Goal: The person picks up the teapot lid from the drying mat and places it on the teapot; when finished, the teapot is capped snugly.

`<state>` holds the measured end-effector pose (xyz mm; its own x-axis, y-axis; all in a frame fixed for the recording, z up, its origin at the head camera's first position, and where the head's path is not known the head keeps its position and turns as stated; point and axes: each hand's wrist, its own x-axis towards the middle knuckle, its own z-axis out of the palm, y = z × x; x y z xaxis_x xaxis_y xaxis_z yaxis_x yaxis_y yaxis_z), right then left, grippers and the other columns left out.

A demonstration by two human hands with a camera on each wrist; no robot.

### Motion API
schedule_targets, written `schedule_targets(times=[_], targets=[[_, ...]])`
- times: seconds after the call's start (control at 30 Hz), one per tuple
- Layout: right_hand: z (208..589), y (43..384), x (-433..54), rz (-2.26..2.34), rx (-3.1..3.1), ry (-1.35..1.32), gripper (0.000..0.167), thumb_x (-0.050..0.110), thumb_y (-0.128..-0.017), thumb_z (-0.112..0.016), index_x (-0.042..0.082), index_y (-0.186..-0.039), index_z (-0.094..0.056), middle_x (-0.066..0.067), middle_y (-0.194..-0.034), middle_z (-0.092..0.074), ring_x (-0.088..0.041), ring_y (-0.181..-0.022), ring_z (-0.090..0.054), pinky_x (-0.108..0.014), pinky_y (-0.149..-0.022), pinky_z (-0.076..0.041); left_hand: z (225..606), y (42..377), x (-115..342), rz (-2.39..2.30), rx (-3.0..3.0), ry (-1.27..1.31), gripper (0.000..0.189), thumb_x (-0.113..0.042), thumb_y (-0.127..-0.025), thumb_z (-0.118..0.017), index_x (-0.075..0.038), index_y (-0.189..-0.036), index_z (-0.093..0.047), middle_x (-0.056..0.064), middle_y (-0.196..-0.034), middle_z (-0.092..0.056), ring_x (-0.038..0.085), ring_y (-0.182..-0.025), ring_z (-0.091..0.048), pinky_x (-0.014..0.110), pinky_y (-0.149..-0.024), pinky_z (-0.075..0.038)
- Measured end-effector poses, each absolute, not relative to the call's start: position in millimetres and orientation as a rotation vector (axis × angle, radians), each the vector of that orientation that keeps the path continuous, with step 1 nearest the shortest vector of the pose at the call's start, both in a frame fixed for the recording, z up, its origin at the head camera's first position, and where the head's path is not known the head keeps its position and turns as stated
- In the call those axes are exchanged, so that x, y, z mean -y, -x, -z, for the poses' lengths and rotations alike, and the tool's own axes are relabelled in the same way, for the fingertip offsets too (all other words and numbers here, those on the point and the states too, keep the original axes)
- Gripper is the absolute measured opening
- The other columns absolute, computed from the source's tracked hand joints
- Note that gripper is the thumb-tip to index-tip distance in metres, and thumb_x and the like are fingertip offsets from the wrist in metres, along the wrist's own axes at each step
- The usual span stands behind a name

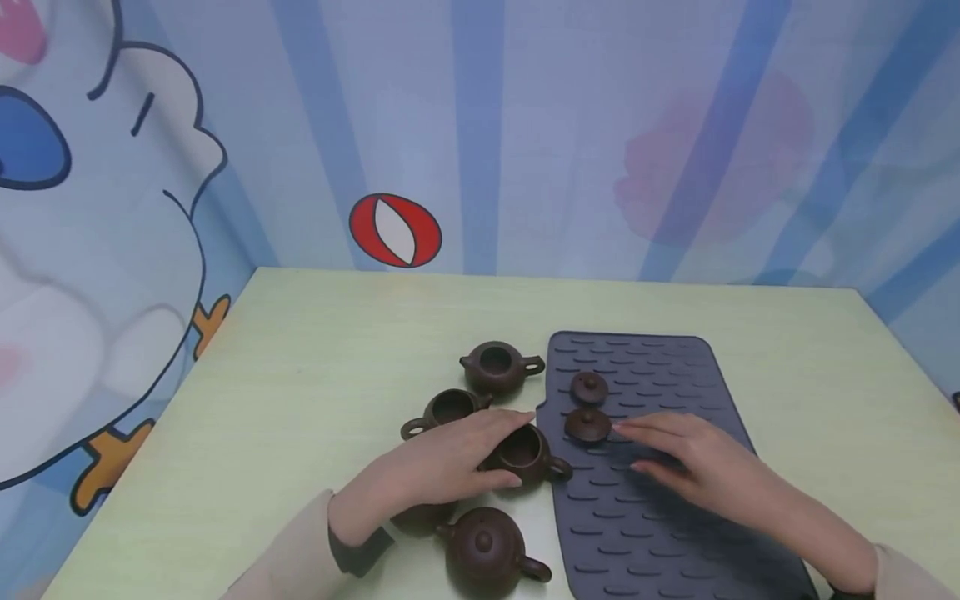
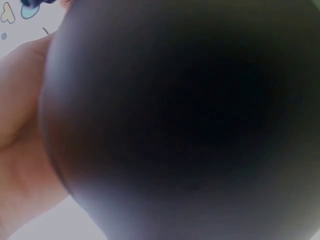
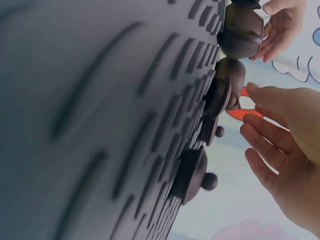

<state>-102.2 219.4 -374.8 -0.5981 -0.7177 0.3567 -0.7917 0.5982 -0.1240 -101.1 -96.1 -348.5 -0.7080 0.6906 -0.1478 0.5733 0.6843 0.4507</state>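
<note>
My left hand (image 1: 457, 458) reaches over a lidless brown teapot (image 1: 531, 471), fingers and thumb spread on either side of its mouth. In the right wrist view, this hand's relaxed fingers lie right beside a teapot's body (image 3: 242, 32). My right hand (image 1: 693, 458) hovers over a dark ribbed mat (image 1: 611, 542), its fingertips close to a small brown lid (image 1: 587, 426) and holding nothing. Another knobbed lid (image 1: 589, 387) lies just behind. The right wrist view also shows a nearer lid (image 3: 192, 175), hidden under my hand from above. A dark, blurred rounded surface (image 2: 175, 125) fills most of the left wrist view.
Two more uncovered teapots stand left of the mat, one at the back (image 1: 491, 379) and one beside my left hand (image 1: 447, 408). A lidded teapot (image 1: 487, 554) stands nearest me. Another teapot (image 1: 423, 518) is mostly covered by my left forearm. Printed cloth walls (image 1: 540, 150) enclose the table.
</note>
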Motion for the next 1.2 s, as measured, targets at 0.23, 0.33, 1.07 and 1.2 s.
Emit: schedule_targets(times=[0.23,0.33,1.07,1.2], targets=[[374.0,103.9,-230.0,-0.316,2.704,-1.099,0.045,0.018,-0.074,-0.078,0.011,-0.117,-0.066,-0.002,-0.113,-0.065,-0.020,-0.098,-0.063,-0.036,-0.078,-0.053,352.7,102.0,96.2,-0.551,-2.633,-1.047,0.060,-0.034,-0.093,-0.057,-0.012,-0.144,-0.035,0.003,-0.144,-0.041,0.015,-0.133,-0.036,0.032,-0.107,-0.034],[375.4,105.5,-233.6,-0.307,2.746,-1.039,0.043,0.015,-0.075,-0.078,0.010,-0.115,-0.066,-0.005,-0.111,-0.065,-0.023,-0.098,-0.063,-0.038,-0.079,-0.053,353.7,102.9,95.1,-0.560,-2.639,-1.047,0.060,-0.032,-0.092,-0.059,-0.010,-0.143,-0.037,0.004,-0.143,-0.043,0.015,-0.132,-0.038,0.031,-0.106,-0.035],[366.3,114.6,-240.6,-0.253,2.932,-0.788,0.015,0.009,-0.074,-0.076,0.008,-0.088,-0.074,-0.003,-0.083,-0.070,-0.019,-0.074,-0.066,-0.033,-0.063,-0.054,355.7,101.6,93.0,-0.572,-2.678,-0.967,0.059,-0.038,-0.090,-0.061,-0.007,-0.137,-0.044,0.006,-0.140,-0.042,0.019,-0.127,-0.044,0.033,-0.103,-0.039],[364.3,117.5,-244.9,-0.257,2.898,-0.846,0.014,0.010,-0.074,-0.076,0.009,-0.088,-0.075,0.001,-0.079,-0.070,-0.014,-0.068,-0.065,-0.027,-0.058,-0.052,356.8,102.3,92.7,-0.575,-2.682,-0.985,0.060,-0.037,-0.090,-0.059,-0.006,-0.138,-0.043,0.007,-0.141,-0.041,0.022,-0.130,-0.041,0.034,-0.106,-0.036]])
